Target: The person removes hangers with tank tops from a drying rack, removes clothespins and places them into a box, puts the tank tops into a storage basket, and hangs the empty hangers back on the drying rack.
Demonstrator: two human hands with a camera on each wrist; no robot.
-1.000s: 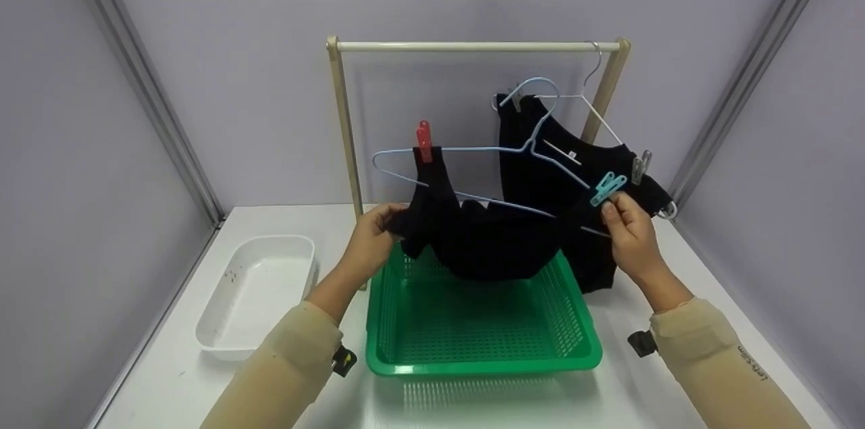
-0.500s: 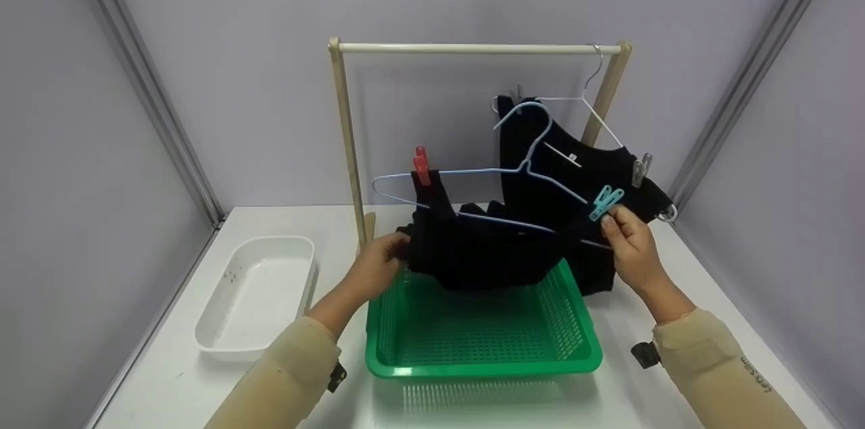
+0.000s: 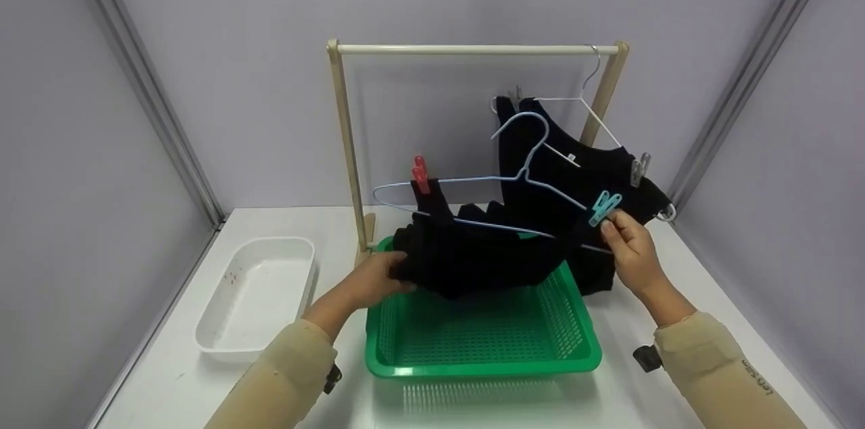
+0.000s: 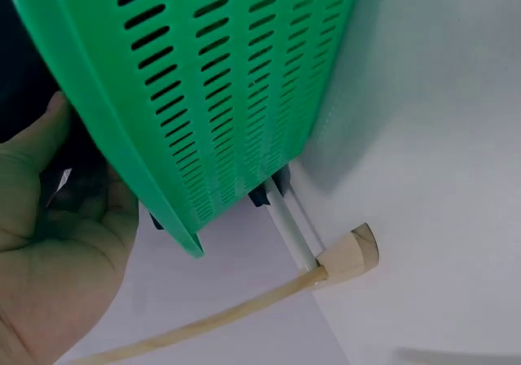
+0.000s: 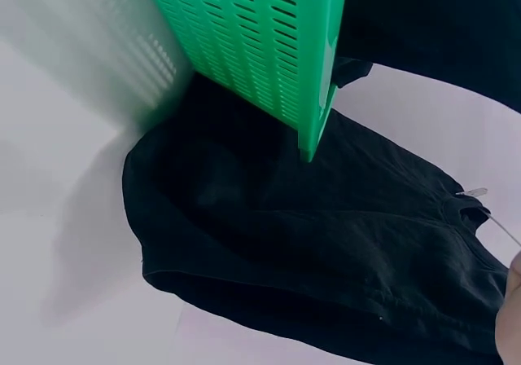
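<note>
A blue wire hanger (image 3: 481,179) is tilted above the green basket, with a bunched black tank top (image 3: 486,263) hanging from it. A red clothespin (image 3: 419,174) clamps one strap to the hanger, and a teal clothespin (image 3: 605,208) sits at the other side. My left hand (image 3: 372,278) grips the top's left edge beside the basket rim; fabric hides part of its fingers. My right hand (image 3: 633,246) pinches the cloth just below the teal clothespin. Only a piece of the right hand (image 5: 511,324) shows in the right wrist view.
Behind stands a rack with a white rail (image 3: 466,49). A second black top (image 3: 595,162) hangs there from a white hanger with grey clothespins (image 3: 636,171). Below is the green basket (image 3: 483,370); a white tray (image 3: 260,300) lies at the left.
Hanger and top have come down toward the basket, the left side most. My left hand has moved down with its edge of cloth; my right hand has dropped slightly, still pinching.
</note>
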